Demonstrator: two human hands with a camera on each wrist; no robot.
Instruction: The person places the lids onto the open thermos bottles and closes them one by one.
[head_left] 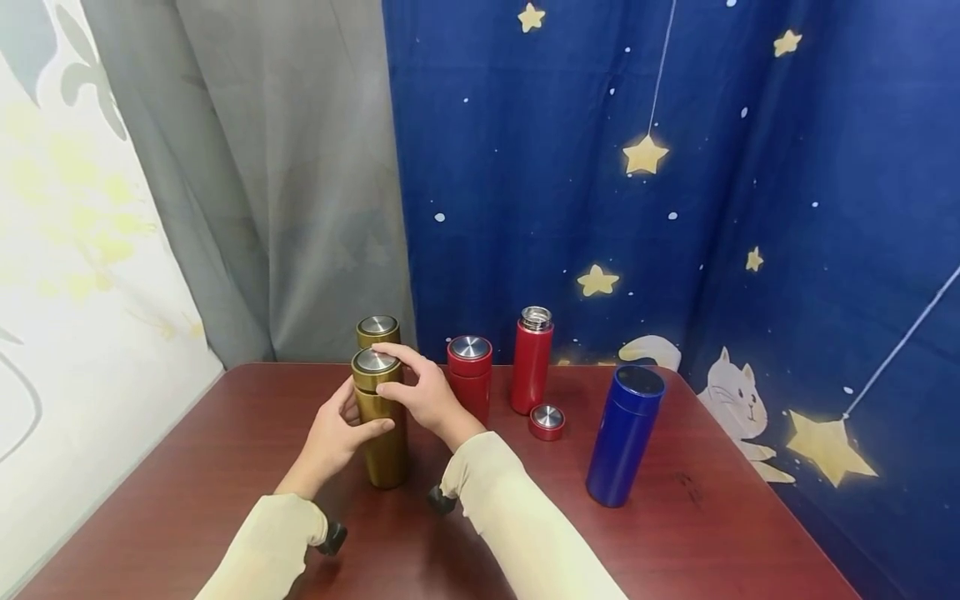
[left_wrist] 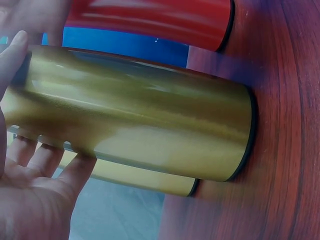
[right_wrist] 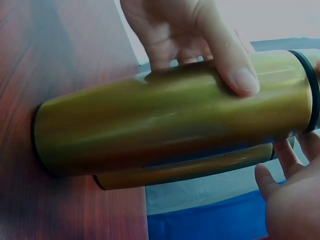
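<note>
A gold thermos [head_left: 386,454] stands on the table in front of me, with a steel-topped lid on it. My left hand [head_left: 330,435] holds its body from the left, thumb in front and fingers round the far side. My right hand [head_left: 426,392] grips the lid [head_left: 377,362] from the right, thumb on the near side. In the left wrist view the gold body [left_wrist: 150,115] fills the middle, its black base on the wood. Directly behind it, a second lidded gold thermos [head_left: 377,327] is mostly hidden.
A lidded red thermos [head_left: 472,387] stands just right of the gold ones. Beyond is an uncapped red thermos [head_left: 529,371], its red lid [head_left: 547,422] lying before it. A blue thermos [head_left: 621,450] stands at the right of the table [head_left: 720,533]. Curtains [head_left: 525,208] hang behind.
</note>
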